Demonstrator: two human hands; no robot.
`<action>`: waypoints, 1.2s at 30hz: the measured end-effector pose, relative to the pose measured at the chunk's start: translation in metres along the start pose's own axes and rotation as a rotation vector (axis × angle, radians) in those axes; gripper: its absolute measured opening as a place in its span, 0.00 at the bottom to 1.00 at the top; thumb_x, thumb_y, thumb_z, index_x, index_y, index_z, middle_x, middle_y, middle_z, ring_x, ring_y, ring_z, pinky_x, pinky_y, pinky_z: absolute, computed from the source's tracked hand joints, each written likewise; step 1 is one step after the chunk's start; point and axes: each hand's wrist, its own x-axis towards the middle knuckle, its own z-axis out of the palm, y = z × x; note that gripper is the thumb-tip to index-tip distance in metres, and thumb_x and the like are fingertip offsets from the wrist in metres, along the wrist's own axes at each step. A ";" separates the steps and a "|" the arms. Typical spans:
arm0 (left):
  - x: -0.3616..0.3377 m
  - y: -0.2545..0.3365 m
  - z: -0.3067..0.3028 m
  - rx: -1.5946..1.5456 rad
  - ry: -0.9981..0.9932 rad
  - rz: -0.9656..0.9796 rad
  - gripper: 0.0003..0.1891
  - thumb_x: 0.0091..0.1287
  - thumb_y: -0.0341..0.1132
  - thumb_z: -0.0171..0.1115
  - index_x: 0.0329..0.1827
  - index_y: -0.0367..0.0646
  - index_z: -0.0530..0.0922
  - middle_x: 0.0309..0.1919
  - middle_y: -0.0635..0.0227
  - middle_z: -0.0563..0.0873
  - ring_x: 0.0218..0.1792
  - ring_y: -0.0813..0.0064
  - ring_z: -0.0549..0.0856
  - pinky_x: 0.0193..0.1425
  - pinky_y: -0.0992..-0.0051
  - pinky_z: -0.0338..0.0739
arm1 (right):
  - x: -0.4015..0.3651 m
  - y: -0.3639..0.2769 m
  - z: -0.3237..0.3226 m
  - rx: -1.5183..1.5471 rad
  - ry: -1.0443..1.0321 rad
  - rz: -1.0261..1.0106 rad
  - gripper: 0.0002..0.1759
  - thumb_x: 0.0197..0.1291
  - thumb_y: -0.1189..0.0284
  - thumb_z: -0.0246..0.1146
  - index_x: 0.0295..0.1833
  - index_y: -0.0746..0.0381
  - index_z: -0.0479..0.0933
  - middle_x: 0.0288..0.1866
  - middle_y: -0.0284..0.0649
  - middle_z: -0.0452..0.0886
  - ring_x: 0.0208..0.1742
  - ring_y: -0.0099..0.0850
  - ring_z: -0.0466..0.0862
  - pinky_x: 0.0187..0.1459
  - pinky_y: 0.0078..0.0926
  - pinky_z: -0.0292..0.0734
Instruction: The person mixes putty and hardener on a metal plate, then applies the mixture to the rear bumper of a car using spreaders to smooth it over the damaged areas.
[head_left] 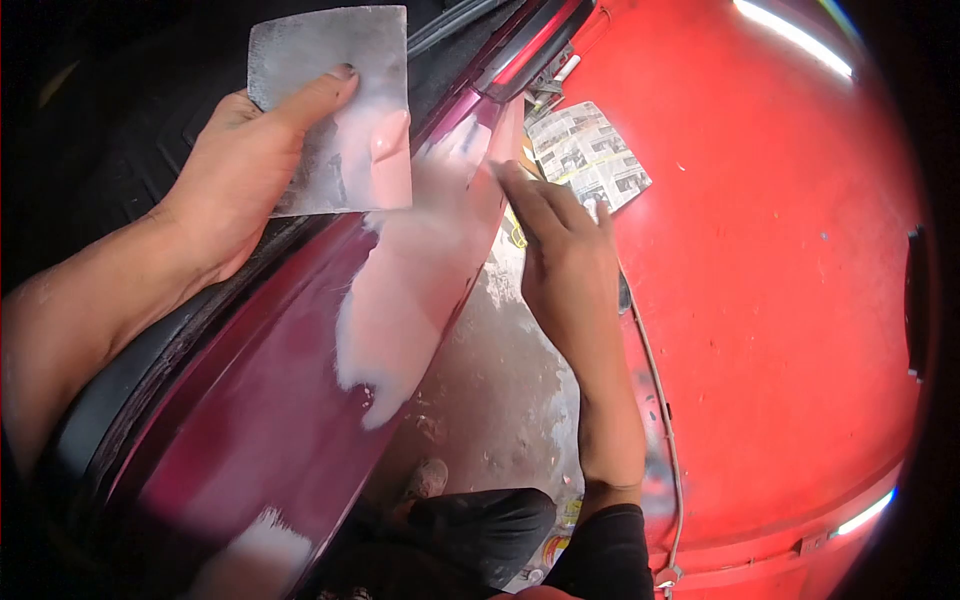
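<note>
My left hand grips a grey rectangular mixing plate, thumb on its top face and fingers beneath. A smear of pink body filler lies on the plate's right part. Below it runs a purple car body panel, coated along its middle with a broad patch of pink filler with ragged edges. My right hand is at the panel's far right edge, fingers drawn together at the filler's upper end. What those fingers hold, if anything, is hidden from view.
A red wall or panel fills the right side. Newspaper sheets lie beyond my right hand, and a thin cable runs down beside the red surface. A second pale filler patch is on the panel's near end. Grey floor shows between.
</note>
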 end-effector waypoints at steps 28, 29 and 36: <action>0.005 -0.001 -0.004 0.009 0.035 0.060 0.19 0.72 0.42 0.59 0.49 0.30 0.81 0.41 0.60 0.87 0.39 0.72 0.86 0.46 0.69 0.82 | -0.001 -0.008 0.000 0.123 0.018 -0.254 0.26 0.56 0.80 0.62 0.61 0.50 0.80 0.54 0.37 0.81 0.55 0.39 0.81 0.59 0.51 0.70; 0.005 0.000 -0.004 -0.005 0.062 0.046 0.19 0.72 0.42 0.59 0.49 0.29 0.81 0.41 0.59 0.87 0.39 0.72 0.86 0.46 0.69 0.82 | 0.002 0.005 0.011 -0.030 0.045 -0.167 0.26 0.58 0.82 0.58 0.62 0.51 0.79 0.52 0.39 0.81 0.54 0.42 0.81 0.60 0.50 0.71; 0.004 -0.002 -0.003 -0.014 0.028 0.047 0.21 0.72 0.43 0.59 0.52 0.30 0.80 0.43 0.59 0.86 0.45 0.72 0.84 0.53 0.70 0.77 | 0.032 0.017 0.057 -0.319 0.131 -0.117 0.29 0.61 0.76 0.55 0.70 0.50 0.69 0.58 0.44 0.75 0.63 0.47 0.74 0.63 0.65 0.66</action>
